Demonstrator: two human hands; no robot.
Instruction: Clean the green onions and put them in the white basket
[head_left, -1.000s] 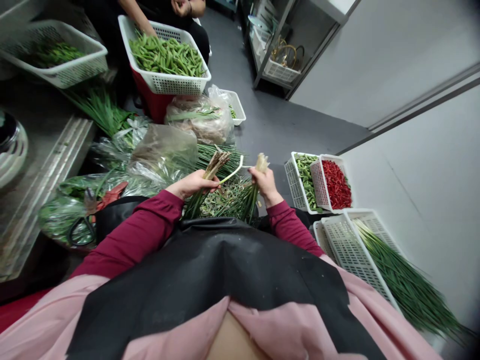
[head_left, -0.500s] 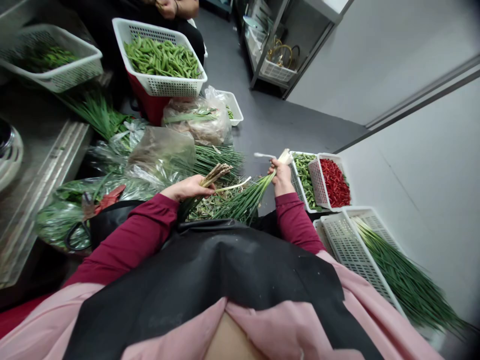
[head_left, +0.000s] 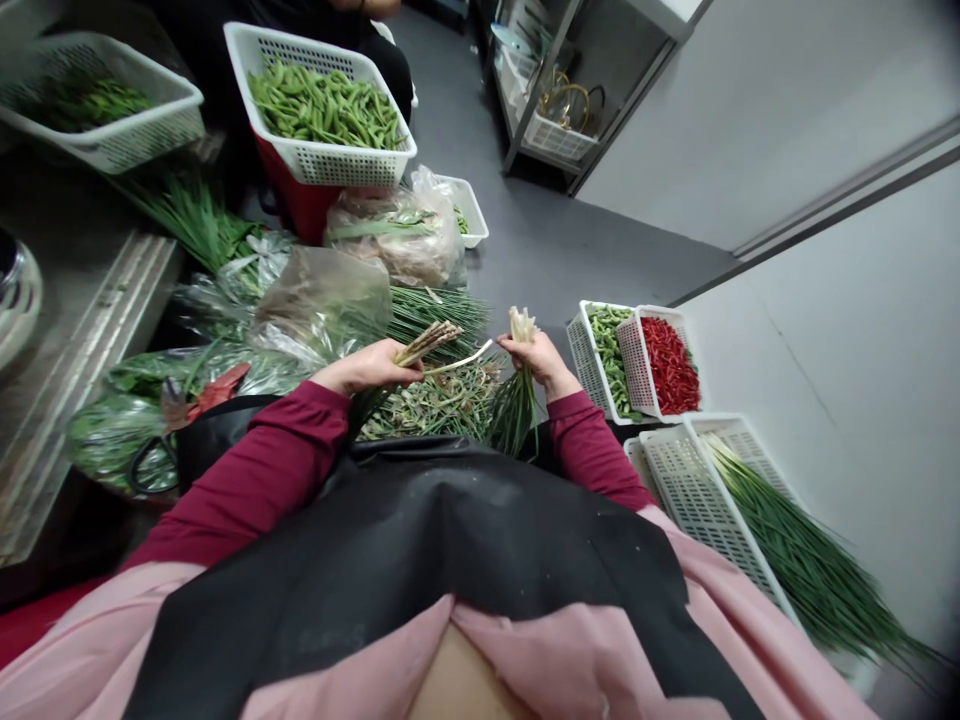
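Holding: left hand (head_left: 375, 366), clamped on green onions (head_left: 430, 342) with brown root ends, one pale stalk (head_left: 466, 359) jutting out; right hand (head_left: 538, 358), clamped on a white-ended bunch (head_left: 523, 324).

Past the right hand (head_left: 538, 360) there's plain grey floor (head_left: 525, 245) running back to a metal shelf unit (head_left: 544, 85), with a pale wall (head_left: 847, 340) off to that hand's right. Way left of the left hand (head_left: 373, 366) it's a metal ledge (head_left: 90, 390), and the light's kinda dim.
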